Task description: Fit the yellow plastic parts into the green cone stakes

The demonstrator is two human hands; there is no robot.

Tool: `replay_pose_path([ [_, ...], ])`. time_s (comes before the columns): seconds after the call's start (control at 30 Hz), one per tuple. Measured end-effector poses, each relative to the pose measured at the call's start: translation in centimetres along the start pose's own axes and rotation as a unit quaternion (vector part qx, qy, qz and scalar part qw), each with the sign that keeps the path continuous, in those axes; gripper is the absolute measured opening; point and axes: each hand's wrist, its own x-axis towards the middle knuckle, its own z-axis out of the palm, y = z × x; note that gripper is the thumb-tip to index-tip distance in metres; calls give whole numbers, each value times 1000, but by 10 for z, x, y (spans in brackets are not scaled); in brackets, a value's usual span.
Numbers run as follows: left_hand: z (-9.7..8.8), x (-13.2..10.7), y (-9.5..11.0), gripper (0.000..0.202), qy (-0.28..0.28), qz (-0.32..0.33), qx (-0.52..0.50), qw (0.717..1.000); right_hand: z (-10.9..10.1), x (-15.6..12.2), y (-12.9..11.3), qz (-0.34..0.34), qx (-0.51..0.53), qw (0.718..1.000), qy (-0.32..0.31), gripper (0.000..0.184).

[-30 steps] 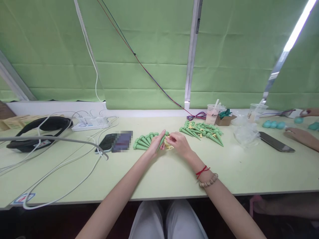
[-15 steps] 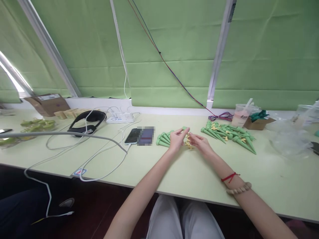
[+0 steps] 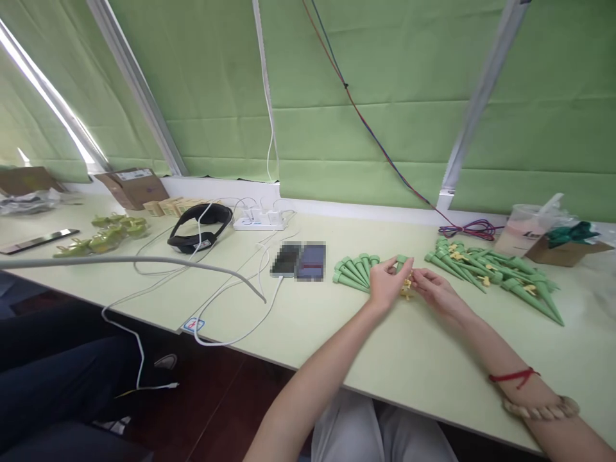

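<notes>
My left hand (image 3: 385, 283) is closed round a green plastic cone (image 3: 400, 261), whose wide end sticks up above my fingers. My right hand (image 3: 436, 290) meets it from the right, with its fingertips pinched on a small yellow part (image 3: 408, 285) against the cone. Just left of my hands lies a row of green cones (image 3: 355, 271) side by side on the table. To the right lies a larger heap of green cones with yellow pieces (image 3: 491, 274).
Two phones (image 3: 299, 260) lie left of the cones, with white cables (image 3: 226, 298) running to a power strip (image 3: 258, 223). A black headset (image 3: 199, 226), cardboard boxes (image 3: 132, 186), a drink cup (image 3: 521, 229) and another person's dark-clothed legs (image 3: 52, 372) are around.
The camera has swung to the left, so the table's left end came into view and the right end left it. My hands stay together on the cone.
</notes>
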Motion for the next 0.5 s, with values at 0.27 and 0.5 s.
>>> replay_pose_path([
  [0.27, 8, -1, -16, 44, 23, -69, 30, 997, 0, -2, -1, -74, -167, 979, 91, 43],
  [0.5, 6, 0, -15, 40, -8, -93, 27, 995, -4, -1, 4, -16, -189, 977, 93, 41],
])
